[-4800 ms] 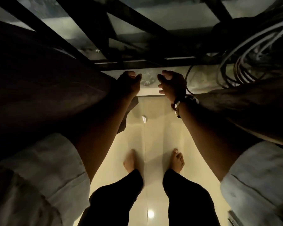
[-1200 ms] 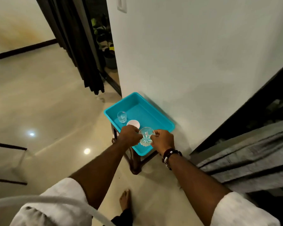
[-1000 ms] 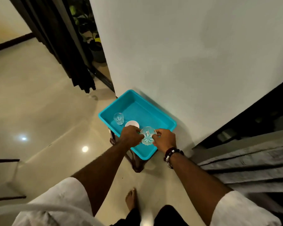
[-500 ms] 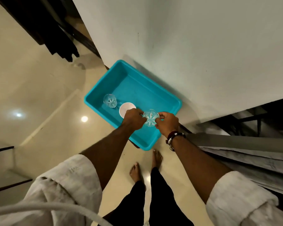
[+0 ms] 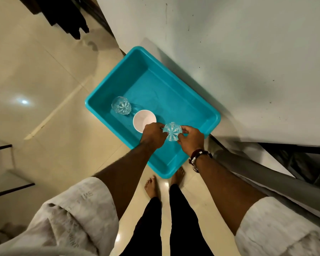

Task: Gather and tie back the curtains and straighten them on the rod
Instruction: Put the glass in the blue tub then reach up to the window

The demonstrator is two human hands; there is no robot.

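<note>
Over teal tray (image 5: 201, 115), left hand (image 5: 152, 136), right hand (image 5: 191, 138) pinching cut glass (image 5: 172, 131), white cup (image 5: 143, 118) half hidden

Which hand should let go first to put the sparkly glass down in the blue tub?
Probably the left hand: it crowds the white cup, while the right hand has bare tub beside it.

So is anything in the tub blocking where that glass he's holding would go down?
Nothing visible. Both hands hold the cut glass over bare tub floor; the white cup sits just left of it.
</note>
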